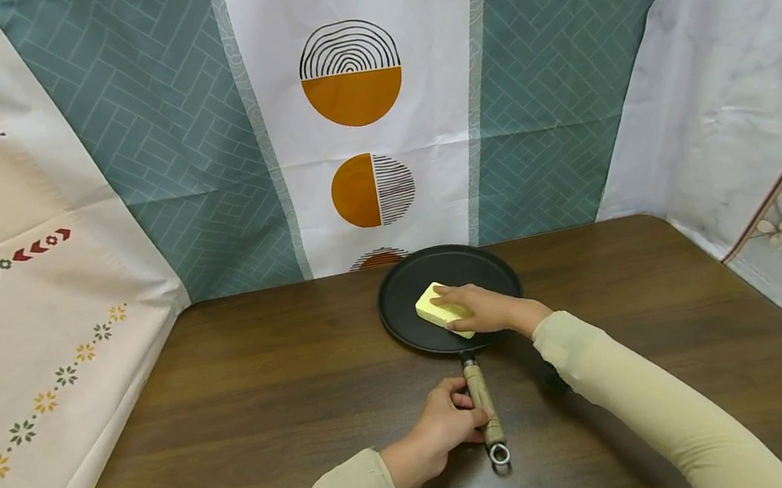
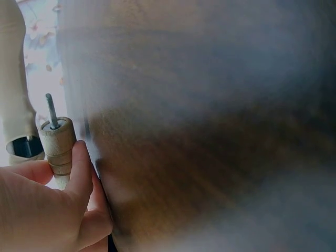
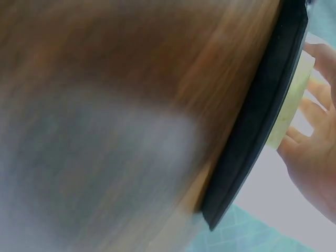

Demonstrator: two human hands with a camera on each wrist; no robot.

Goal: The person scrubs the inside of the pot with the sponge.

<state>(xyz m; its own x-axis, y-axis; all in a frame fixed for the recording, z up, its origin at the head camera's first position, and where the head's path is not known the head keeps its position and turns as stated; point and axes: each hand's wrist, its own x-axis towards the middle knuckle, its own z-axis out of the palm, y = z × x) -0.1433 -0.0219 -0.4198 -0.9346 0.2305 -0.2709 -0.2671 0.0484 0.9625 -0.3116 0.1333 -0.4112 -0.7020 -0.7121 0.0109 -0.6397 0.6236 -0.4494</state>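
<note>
A flat black frying pan [image 1: 402, 318] with a low rim sits toward the back of the table, its wooden handle [image 1: 478, 387] pointing at me. My left hand [image 1: 443, 428] grips that handle between thumb and fingers, near the end with the metal hanging ring [image 1: 499, 454]. In the left wrist view the thumb and fingers close round the wooden handle [image 2: 59, 144]. My right hand [image 1: 484, 308] holds a pale yellow sponge [image 1: 431, 305] against the pan's cooking surface. The right wrist view shows the sponge [image 3: 291, 107] between the fingers and the pan [image 3: 257, 110], seen edge-on.
The brown wooden table [image 1: 289, 377] reaches back to a patterned curtain [image 1: 356, 114]. A cream cloth with embroidered flowers [image 1: 12, 351] hangs along the left side, and a white marbled cloth [image 1: 751, 165] along the right.
</note>
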